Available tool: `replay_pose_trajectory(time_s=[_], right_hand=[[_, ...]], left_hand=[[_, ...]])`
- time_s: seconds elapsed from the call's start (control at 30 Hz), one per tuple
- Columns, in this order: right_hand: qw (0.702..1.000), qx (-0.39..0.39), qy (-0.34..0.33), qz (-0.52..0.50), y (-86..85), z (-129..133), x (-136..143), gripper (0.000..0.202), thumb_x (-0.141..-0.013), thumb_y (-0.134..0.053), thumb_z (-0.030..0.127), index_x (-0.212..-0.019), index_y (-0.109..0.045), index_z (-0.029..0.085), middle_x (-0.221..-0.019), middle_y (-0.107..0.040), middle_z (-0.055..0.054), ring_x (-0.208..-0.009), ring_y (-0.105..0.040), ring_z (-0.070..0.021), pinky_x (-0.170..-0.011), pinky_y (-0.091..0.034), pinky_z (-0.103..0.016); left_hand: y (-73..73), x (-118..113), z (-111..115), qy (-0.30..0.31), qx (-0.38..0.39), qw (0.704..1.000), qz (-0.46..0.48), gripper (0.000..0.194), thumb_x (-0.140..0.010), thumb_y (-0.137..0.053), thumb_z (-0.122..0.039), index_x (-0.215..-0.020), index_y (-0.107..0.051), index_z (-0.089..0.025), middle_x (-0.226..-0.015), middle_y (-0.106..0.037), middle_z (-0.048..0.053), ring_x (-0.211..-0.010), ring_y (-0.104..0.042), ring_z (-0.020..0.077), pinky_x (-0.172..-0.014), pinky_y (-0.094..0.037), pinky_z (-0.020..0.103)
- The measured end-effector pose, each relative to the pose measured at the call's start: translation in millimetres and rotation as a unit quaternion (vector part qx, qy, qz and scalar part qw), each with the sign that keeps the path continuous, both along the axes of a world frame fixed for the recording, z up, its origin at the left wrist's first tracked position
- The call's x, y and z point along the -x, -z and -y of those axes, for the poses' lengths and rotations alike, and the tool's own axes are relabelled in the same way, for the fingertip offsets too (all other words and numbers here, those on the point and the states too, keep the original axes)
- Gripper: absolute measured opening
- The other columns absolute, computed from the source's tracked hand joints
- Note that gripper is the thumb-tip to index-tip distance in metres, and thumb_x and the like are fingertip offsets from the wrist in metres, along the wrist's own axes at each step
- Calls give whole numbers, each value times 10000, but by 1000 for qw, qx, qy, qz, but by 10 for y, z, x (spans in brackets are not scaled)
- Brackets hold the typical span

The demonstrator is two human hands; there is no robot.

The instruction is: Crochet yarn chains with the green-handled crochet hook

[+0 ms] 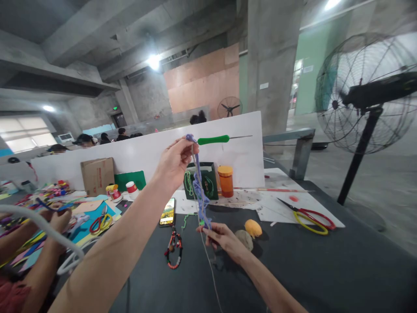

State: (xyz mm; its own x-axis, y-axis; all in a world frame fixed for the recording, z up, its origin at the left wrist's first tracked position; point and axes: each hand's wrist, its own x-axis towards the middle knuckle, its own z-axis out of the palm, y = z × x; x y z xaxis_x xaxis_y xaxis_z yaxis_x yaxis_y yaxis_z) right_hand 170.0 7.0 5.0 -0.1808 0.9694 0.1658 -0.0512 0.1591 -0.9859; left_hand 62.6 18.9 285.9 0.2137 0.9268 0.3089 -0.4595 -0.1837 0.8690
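My left hand is raised, its fingers pinched on the top of a purple crocheted strip. A crochet hook with a green handle juts out to the right from these fingertips, its thin metal shaft pointing away. Whether the fingers grip the hook itself is hard to see. The strip hangs down, slightly twisted, to my right hand, which pinches its lower end near a small bright green bit. A pale yarn strand runs beside the strip and on toward the table's near edge.
Beside my right hand lie a grey-beige yarn ball and a yellow one. A phone, beaded bracelet, dark box, orange jar and scissors are around. Another person's hands work at left.
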Motion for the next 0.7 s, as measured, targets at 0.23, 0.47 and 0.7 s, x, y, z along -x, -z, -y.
replay_pose_trajectory(time_s=[0.23, 0.47, 0.7], right_hand=[[998, -44, -52, -2, -40, 86, -6, 346, -938, -524, 473, -910, -663, 157, -547, -575, 80, -475, -571, -113, -600, -518, -317], [994, -51, 93, -40, 127, -219, -282, 235, -934, -571, 372, -860, -630, 156, -626, -562, 71, -468, -514, -79, -466, -453, -231], [978, -13, 190, -89, 192, -365, -547, 240, -947, -543, 387, -943, -621, 160, -687, -592, 53, -471, -518, -75, -452, -459, -226]], left_hand=[[91, 146, -266, -44, 7, 999, -31, 100, -881, -607, -225, -828, -620, -142, -758, -625, -24, -585, -564, 95, -496, -469, 227], [285, 447, -552, -107, 48, 993, -32, 228, -895, -593, -297, -1073, -613, -156, -1008, -662, 48, -775, -644, 158, -642, -564, 325], [436, 702, -630, -146, 109, 983, -12, 306, -892, -594, -311, -1165, -589, -174, -1175, -632, 83, -959, -641, 221, -789, -560, 427]])
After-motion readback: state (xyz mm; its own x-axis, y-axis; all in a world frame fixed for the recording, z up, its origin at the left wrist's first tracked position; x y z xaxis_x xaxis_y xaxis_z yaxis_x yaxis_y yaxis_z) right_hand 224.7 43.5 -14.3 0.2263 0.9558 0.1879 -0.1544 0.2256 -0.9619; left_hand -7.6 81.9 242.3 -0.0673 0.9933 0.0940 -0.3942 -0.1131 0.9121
